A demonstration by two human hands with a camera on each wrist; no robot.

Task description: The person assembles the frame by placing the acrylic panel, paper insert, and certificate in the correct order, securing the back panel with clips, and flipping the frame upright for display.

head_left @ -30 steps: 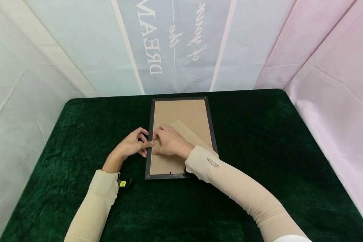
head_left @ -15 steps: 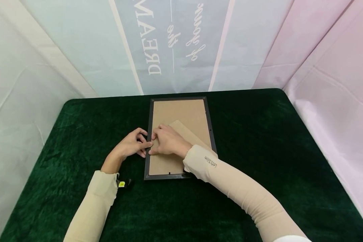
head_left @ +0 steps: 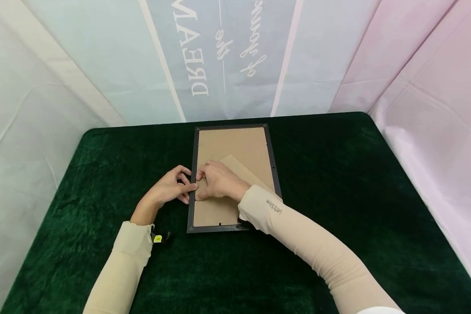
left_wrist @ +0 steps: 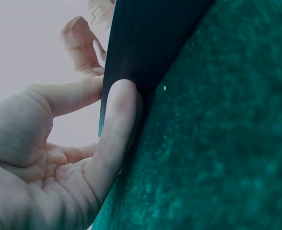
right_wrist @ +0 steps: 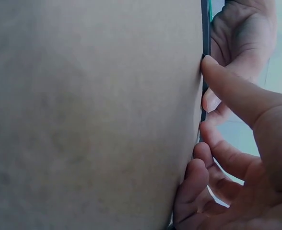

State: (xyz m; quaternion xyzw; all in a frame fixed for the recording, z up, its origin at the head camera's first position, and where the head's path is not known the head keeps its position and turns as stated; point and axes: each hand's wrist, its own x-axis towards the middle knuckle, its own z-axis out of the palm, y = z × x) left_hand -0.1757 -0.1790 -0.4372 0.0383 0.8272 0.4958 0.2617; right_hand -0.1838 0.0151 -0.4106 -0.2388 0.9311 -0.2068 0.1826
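A picture frame (head_left: 190, 211) with a dark rim lies face down, its brown backing board (head_left: 233, 139) showing. Slanting across the board is a brown stand flap (head_left: 251, 176), partly under my right forearm. My left hand (head_left: 168, 187) pinches the frame's left side, thumb on top and a finger along the outer side, as the left wrist view shows. My right hand (head_left: 221, 181) rests over the board with bent fingers. In the right wrist view its thumb (right_wrist: 217, 72) and fingertips touch the board's edge beside the rim, thumb and forefinger spread apart.
A dark green velvet cloth (head_left: 337, 174) covers the table. Behind it hangs a pale blue backdrop (head_left: 227, 56) with lettering, and white and pink fabric stands at the sides. A dark strap piece with a yellow tag (head_left: 158, 238) sits at my left wrist.
My right thumb shifts slightly toward the frame's left rim and back. Both hands otherwise keep their places, and the frame stays put.
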